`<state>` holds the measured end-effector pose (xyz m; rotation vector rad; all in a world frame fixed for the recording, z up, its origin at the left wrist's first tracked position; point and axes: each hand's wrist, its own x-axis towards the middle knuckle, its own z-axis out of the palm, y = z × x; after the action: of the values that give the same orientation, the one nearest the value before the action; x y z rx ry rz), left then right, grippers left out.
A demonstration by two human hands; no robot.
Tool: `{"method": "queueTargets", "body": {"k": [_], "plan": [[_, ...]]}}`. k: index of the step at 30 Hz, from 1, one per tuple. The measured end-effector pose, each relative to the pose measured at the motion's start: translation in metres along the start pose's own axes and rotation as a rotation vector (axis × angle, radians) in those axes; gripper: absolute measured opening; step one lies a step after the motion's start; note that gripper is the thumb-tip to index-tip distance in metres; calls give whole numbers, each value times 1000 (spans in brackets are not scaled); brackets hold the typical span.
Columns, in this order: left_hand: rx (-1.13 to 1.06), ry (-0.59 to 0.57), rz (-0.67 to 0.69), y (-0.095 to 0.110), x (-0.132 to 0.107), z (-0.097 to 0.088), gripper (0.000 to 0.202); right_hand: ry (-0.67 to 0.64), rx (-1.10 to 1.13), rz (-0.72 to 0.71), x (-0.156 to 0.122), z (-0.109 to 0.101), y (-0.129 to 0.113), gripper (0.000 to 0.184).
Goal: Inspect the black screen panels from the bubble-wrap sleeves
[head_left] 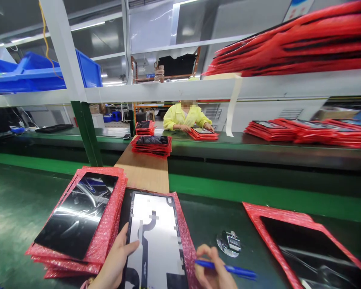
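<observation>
My left hand (116, 257) grips the left edge of a tablet screen panel (165, 233), its thumb lying on the silvery back. Dark flex strips and tape show on that back. Under the panel's right side lies a red bubble-wrap bag (185, 237). Just right of the panel, my right hand (212, 269) is closed around a blue pen (240, 271), which points toward the panel. A metal tally counter (230, 243) sits on the green bench beyond the pen.
At left, a glossy black screen (78, 214) tops a stack of red bubble bags (108, 228). Another black screen (315, 249) rests on red wrap at right. A wooden board (147, 176) bridges to the far bench, where a co-worker (185, 116) handles panels. A shelf (168, 89) crosses overhead.
</observation>
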<state>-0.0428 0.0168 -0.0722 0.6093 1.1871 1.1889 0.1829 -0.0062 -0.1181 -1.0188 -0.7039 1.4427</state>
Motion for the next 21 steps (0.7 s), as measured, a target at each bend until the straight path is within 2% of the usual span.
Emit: {"method": "queueTargets", "body": {"k": [2,5,8,10,15,19,21], "plan": [[27,0,52,14,-4,5,55,40,12,-33,2,-6,-17,54],[40,-124,121,33,-12,21,50,39,-31,-72,3,-7,-44,48],[50,-213,193,47,-20,37,48,-36,-93,-81,-5,4,-70,45],[55,-238,228,56,-25,48,49,-28,-129,-117,-14,14,-84,45],[68,-256,340,76,-35,69,59,146,-318,-312,-29,33,-104,46],[117,-330,389,87,-36,78,67,360,-453,-378,-22,38,-118,38],[152,-374,401,89,-35,80,71,426,-544,-410,-14,38,-125,33]]}}
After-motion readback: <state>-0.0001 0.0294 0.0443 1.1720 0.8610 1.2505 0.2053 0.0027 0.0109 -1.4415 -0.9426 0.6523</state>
